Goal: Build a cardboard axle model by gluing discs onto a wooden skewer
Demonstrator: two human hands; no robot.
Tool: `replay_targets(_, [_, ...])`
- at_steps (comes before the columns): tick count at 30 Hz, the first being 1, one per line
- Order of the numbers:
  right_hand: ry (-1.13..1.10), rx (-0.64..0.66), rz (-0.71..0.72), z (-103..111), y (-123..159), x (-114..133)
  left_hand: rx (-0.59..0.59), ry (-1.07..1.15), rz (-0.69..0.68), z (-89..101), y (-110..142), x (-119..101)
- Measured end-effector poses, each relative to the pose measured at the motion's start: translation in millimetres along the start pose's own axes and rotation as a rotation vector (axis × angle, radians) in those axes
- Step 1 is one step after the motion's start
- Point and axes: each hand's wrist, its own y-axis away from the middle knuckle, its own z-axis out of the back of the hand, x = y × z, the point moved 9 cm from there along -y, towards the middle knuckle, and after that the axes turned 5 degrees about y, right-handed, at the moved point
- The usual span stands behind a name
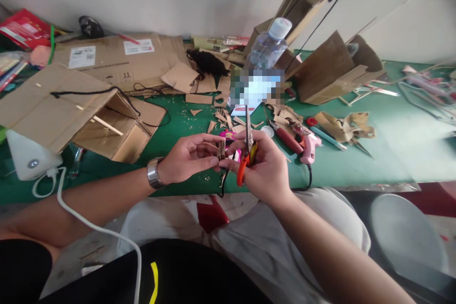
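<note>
My left hand [188,156], with a metal watch on its wrist, pinches a small brown cardboard piece [221,149] between thumb and fingers above the table's front edge. My right hand [265,166] grips orange-handled scissors [247,149], blades closed and pointing up and away. Both hands meet at the cardboard piece, the scissors just to its right. A thin dark cord hangs down below the hands.
The green table [356,152] holds an open cardboard box [85,114] at the left, cardboard scraps [221,116], a water bottle [267,47], a pink glue gun [308,147], red-handled pliers [287,137] and cardboard structures [331,69]. A white stool [406,232] stands at the right.
</note>
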Motion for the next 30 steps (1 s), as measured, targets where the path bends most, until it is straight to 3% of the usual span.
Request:
replay_targets(7, [0.003, 0.038, 0.029, -1.2, 1.8, 2.7, -0.008, 0.142, 0.101, -1.4, -0.9, 8.8])
replay_targets(16, [0.090, -0.019, 0.092, 3.5, 7.8, 10.0, 0.097, 0.281, 0.164, -10.9, -2.9, 14.1])
replay_targets(21, [0.156, -0.006, 0.190, 2.5, 9.1, 17.3, 0.066, 0.151, 0.135, -9.5, -3.7, 7.6])
replay_targets(25, [0.130, -0.041, 0.119, 2.5, 7.0, 4.9, -0.045, -0.001, 0.134, -0.8, -2.4, 0.4])
replay_targets(30, [0.025, -0.050, 0.085, 0.1, 3.3, -1.6, -0.035, -0.027, 0.104, 1.7, -0.4, -1.0])
